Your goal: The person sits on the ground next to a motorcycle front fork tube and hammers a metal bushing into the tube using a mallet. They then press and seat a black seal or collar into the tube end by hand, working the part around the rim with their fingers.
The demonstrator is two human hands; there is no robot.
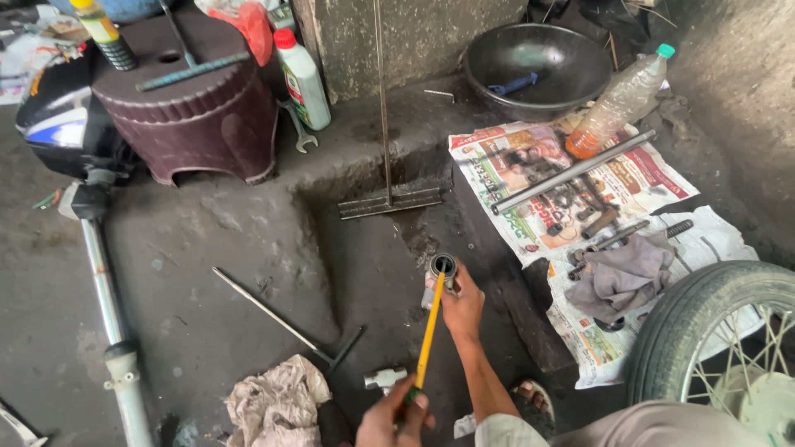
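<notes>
Item: metal fork tube (443, 269), upright, open mouth facing the camera, at 12 o'clock from both hands.

Right hand (462, 305): closed around the tube just beneath its rim; forearm runs back toward 5 o'clock. The nearer hand.

Left hand (396, 420): closed on the handle of a yellow screwdriver (430, 333), whose long axis runs 6 to 12 o'clock, tip at the tube mouth.

Nearby: rag (277, 403) at 9 o'clock, spoked wheel (722, 335) at 3 o'clock.

Single head view, looking steeply down, close over grimy workshop floor (215, 273)
</notes>
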